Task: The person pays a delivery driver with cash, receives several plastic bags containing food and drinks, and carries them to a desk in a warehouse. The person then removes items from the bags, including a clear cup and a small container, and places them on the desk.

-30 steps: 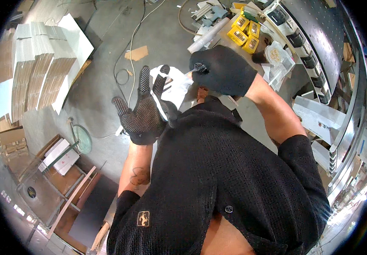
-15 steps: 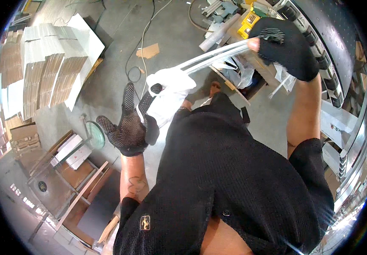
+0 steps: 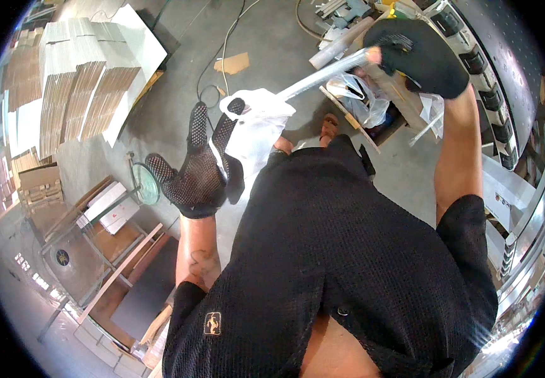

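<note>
A white plastic bag point(image 3: 253, 129) is stretched between my hands. My left hand point(image 3: 198, 173), in a black dotted glove, has its fingers spread, with the bag hooked over a finger and lying along the palm side. One end of the bag is drawn out into a narrow, taut band toward the upper right. My right hand point(image 3: 418, 58), also in a black glove, is closed on the end of that band; a bare fingertip pokes out of the glove. The rest of its fingers are partly hidden.
Stacked flat cardboard point(image 3: 83, 88) stands at the far left. At the right, a wooden box point(image 3: 393, 126) holds clear plastic bags, near a dark perforated panel point(image 3: 505, 57). A cable point(image 3: 225, 50) and a cardboard scrap point(image 3: 232, 63) lie on the floor. A cart point(image 3: 118, 277) stands at the lower left.
The stretched part of the bag has narrowed from two spread strands to a single band. Fingers of my left hand have straightened a little. The whole view has shifted slightly.
</note>
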The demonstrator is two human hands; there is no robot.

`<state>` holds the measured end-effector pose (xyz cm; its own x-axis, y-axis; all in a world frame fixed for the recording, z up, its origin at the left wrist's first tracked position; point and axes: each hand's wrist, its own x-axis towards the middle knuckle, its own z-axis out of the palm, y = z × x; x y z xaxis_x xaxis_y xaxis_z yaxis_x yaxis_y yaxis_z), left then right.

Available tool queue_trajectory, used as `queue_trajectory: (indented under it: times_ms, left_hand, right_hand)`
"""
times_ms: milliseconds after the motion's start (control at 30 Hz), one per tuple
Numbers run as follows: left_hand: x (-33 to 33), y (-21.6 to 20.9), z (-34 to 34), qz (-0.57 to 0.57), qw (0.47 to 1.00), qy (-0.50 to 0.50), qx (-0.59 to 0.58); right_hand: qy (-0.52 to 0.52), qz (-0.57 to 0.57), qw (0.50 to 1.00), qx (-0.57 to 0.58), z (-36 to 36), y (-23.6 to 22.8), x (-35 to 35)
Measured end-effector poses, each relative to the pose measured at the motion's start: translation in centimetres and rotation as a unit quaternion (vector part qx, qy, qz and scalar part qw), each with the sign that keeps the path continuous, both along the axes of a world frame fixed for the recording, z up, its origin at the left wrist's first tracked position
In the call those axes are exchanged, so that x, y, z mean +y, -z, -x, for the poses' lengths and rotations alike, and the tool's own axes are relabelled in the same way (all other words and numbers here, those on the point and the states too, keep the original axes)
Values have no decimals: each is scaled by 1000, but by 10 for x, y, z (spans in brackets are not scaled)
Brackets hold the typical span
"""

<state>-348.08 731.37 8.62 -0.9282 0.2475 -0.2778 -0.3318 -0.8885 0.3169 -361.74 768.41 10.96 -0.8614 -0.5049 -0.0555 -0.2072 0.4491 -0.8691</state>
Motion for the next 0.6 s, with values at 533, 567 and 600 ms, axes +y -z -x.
queue_trajectory:
  times_ms: [533, 567, 600]
  left_hand:
    - [20, -20, 13, -125, 990, 57, 14]
    - [19, -17, 13, -126, 990, 53, 19]
    - [19, -15, 14, -127, 990, 50, 23]
  right_hand:
    - [-107, -104, 984, 97, 19, -19, -86]
    - [-110, -106, 983, 98, 18, -29, -81]
    - [-103, -87, 980, 148, 17, -40, -75]
